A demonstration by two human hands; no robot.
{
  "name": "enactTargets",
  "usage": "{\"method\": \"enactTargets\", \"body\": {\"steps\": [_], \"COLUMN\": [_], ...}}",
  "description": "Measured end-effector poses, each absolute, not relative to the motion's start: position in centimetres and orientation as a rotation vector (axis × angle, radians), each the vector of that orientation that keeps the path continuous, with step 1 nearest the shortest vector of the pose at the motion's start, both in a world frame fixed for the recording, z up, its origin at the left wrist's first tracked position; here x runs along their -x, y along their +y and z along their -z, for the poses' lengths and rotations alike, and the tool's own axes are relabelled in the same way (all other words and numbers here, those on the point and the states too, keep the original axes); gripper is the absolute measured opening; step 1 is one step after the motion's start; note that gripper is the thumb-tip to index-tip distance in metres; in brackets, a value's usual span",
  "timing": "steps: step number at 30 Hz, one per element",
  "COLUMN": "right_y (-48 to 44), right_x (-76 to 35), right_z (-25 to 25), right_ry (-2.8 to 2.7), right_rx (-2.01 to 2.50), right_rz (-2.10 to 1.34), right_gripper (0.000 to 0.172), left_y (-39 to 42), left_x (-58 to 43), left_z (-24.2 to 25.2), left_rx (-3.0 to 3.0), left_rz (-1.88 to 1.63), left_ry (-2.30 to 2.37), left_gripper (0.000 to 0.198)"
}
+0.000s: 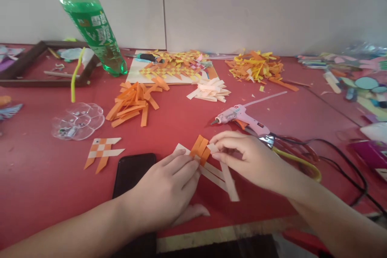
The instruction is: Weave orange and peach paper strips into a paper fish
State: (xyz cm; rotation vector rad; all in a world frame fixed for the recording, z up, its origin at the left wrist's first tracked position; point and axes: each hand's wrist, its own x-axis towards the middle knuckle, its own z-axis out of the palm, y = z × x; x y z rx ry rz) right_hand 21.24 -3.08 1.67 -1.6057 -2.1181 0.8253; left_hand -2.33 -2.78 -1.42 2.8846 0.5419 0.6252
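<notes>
My left hand [172, 183] lies over a small weave of orange paper strips [200, 147] and pale paper strips [215, 176], its fingertips pressing it to the table and its thumb held apart. Between the thumb and fingers of my right hand [234, 151] is the upper end of a pale paper strip [229, 181], which slants down across the loose ends. My left fingers hide part of the weave. A finished-looking woven paper fish [102, 152] in orange and white lies to the left, beside a black phone [133, 169] partly under my left forearm.
A pink glue gun [242, 117] lies just beyond my right hand, with cables [338, 145] trailing right. Piles of orange strips [133, 102], pale strips [210, 89] and yellow-orange scraps [256, 66] lie behind. A green bottle [93, 28], clear flower-shaped tray [90, 109] and dark frame [39, 82] stand left.
</notes>
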Motion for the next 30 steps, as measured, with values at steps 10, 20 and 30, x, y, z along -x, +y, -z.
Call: {"method": "enactTargets", "body": {"steps": [10, 20, 30], "right_y": [-3.3, -3.7, -3.5], "right_x": [-19.8, -20.3, -20.7], "right_z": [-1.2, -1.3, -1.3], "right_ry": [-2.141, -2.149, -2.116], "right_rx": [1.471, 1.320, 1.331], "right_rz": [-0.790, -1.034, -1.218], "right_gripper": [0.025, 0.023, 0.019], "left_y": [-2.5, -2.6, -2.5], "left_x": [2.3, 2.4, 2.3], "left_z": [0.9, 0.6, 1.0], "left_rx": [-2.829, -2.817, -2.800], "left_rz": [-0.538, -0.491, -0.582], "left_ry": [0.551, 0.627, 0.560], "left_gripper": [0.057, 0.059, 0.043]}}
